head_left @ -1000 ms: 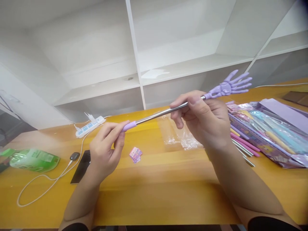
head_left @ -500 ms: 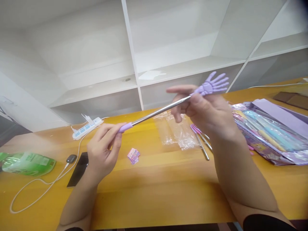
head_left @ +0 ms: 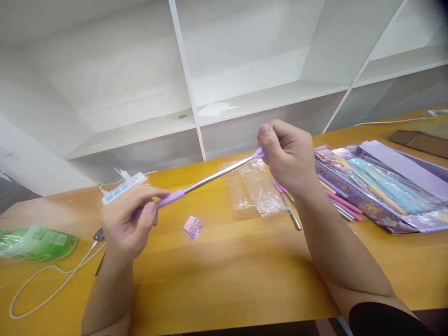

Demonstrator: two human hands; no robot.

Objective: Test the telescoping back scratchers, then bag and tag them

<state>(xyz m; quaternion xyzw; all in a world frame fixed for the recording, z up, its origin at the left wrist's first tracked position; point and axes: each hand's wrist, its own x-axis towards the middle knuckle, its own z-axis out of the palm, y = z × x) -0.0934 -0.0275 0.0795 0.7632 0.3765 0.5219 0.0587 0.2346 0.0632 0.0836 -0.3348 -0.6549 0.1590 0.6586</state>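
A telescopic back scratcher (head_left: 217, 174) with a silver rod and purple ends slants across the middle, above the table. My left hand (head_left: 128, 219) pinches its purple handle between thumb and fingers. At the other end my right hand (head_left: 289, 151) is closed in a fist around the purple hand-shaped head, which is mostly hidden in the palm. Under the rod lie clear plastic wrappers (head_left: 257, 191) and, nearer to me, several small printed cards (head_left: 192, 227). Behind my right wrist lie pink-headed scratchers with silver rods (head_left: 292, 212).
On the right a purple printed box (head_left: 374, 210) holds wrapped scratchers (head_left: 378, 179); pink and purple handles (head_left: 345, 203) lie beside it. To the left are a power strip (head_left: 121, 189), a white cable (head_left: 52, 270) and a green bag (head_left: 42, 243). White shelving (head_left: 245, 100) stands behind the wooden table.
My right hand has closed over the scratcher's purple head, which was showing with its fingers spread. My left hand has moved left and slightly down, showing more of the handle.
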